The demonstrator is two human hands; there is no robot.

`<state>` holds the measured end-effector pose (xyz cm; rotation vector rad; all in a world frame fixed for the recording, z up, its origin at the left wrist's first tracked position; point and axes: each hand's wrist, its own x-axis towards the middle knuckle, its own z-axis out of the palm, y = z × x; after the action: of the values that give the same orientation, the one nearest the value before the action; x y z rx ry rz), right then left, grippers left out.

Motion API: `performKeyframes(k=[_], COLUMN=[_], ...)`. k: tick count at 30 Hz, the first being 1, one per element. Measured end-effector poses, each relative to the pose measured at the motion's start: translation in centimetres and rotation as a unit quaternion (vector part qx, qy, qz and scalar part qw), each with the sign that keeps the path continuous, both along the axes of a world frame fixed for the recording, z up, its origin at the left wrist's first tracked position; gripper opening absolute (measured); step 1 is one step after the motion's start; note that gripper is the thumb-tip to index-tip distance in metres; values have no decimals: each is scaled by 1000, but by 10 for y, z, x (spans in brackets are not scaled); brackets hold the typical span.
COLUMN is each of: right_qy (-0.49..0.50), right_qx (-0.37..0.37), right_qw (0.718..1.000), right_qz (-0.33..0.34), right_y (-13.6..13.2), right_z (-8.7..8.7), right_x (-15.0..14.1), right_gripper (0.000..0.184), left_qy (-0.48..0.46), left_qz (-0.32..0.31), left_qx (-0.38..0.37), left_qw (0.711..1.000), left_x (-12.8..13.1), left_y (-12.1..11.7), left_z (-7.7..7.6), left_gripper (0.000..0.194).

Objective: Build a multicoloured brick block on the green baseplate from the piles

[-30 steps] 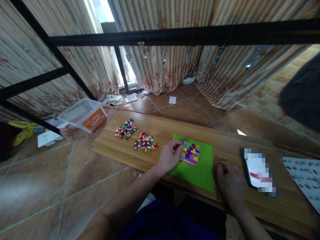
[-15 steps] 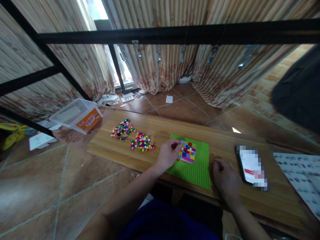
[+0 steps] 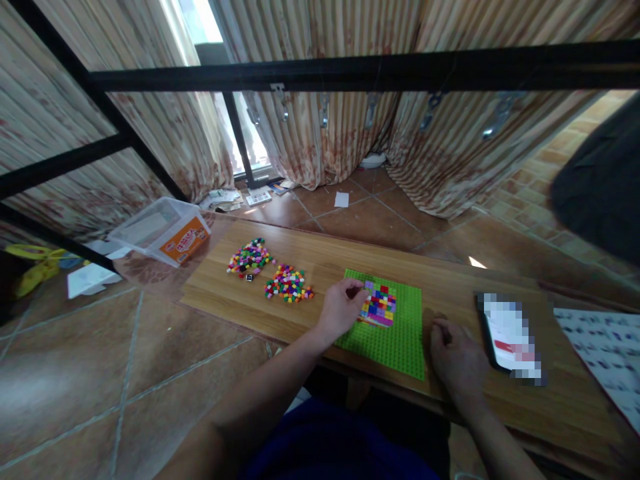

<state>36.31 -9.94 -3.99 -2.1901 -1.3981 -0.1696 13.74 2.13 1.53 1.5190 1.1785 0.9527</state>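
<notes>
A green studded baseplate [image 3: 407, 337] lies on the wooden table [image 3: 310, 250], carrying a block of multicoloured bricks [image 3: 381, 305] near its middle. My left hand [image 3: 341, 308] is over the left side of that block, thumb and fingertips drawn together in a pinch at its edge. Whatever the fingertips hold, if anything, is too small to make out. Right of the baseplate, my right hand [image 3: 459, 359] rests on the table with its fingers curled in; what may be inside them is hidden.
Two heaps of small loose bricks, a farther one [image 3: 249, 257] and a nearer one [image 3: 287, 285], lie left of the baseplate. A phone [image 3: 510, 337] and a printed sheet [image 3: 605, 353] are at the right. A clear plastic box [image 3: 160, 230] stands beyond the table's left end. A black metal bar [image 3: 320, 75] crosses ahead.
The whole view has shifted slightly, so everything appears a little farther right. My left hand stays pinched at the brick block, and my right hand keeps its place on the table.
</notes>
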Motion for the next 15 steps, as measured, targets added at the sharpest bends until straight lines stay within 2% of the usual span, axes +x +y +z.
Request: performKeyframes(k=[5,9,15], right_qy=[-22,-28,-21], right_qx=[-6,-5,-33], right_qw=[1000,1000,999], right_qz=[0,5,-8], right_y=[0,-2,-4], right_z=[-2,-5,-10], right_x=[3,7,10], right_gripper=[37,37,40], left_qy=[3,30,118], left_qz=[-1,0,37], left_qx=[2,25,96], left_qw=[1000,999,988], left_x=[-6,-22,-70], left_y=[-4,-15,-22], left_z=[4,7,-14], left_gripper=[12,16,12])
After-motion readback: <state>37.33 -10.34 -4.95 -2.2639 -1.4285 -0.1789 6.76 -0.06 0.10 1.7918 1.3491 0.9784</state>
